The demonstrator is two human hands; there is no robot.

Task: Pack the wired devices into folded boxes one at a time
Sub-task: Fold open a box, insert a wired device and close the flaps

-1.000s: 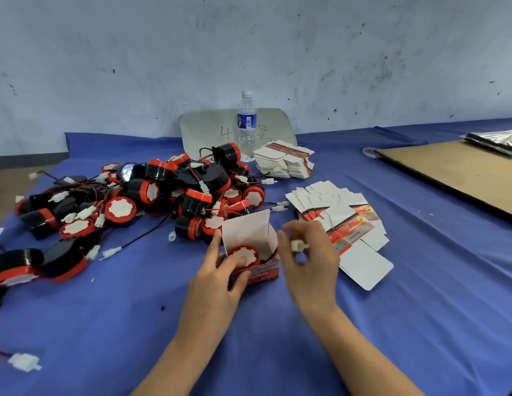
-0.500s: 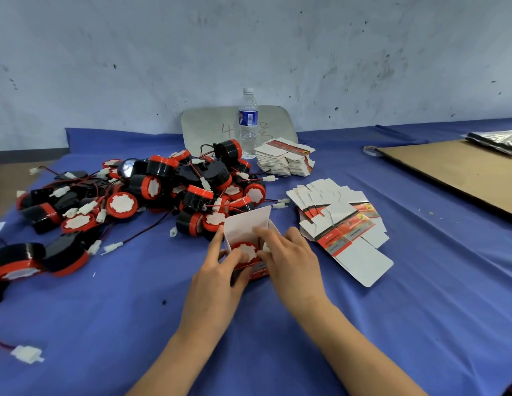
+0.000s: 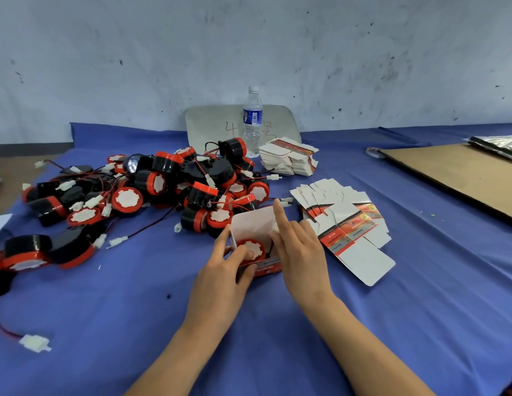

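Observation:
A small red-and-white folded box (image 3: 267, 264) stands open on the blue cloth, its white lid flap (image 3: 253, 225) raised. Inside sits a round black device with a red rim and white face (image 3: 252, 248). My left hand (image 3: 223, 267) grips the box's left side, thumb on the device's face. My right hand (image 3: 299, 250) is at the box's right side with straight fingers, the index finger pointing up past the lid flap. A heap of the same wired devices (image 3: 152, 190) lies behind and to the left.
Flat unfolded boxes (image 3: 352, 224) fan out to the right of the hands, with a second stack (image 3: 289, 160) further back. A water bottle (image 3: 252, 121) stands before a grey board. Brown cardboard (image 3: 460, 175) lies far right. A loose white connector (image 3: 35, 342) lies near left.
My right hand held a white connector above the box, pushed it down inside, and now lifts away with straightened fingers. My left hand has stayed on the box.

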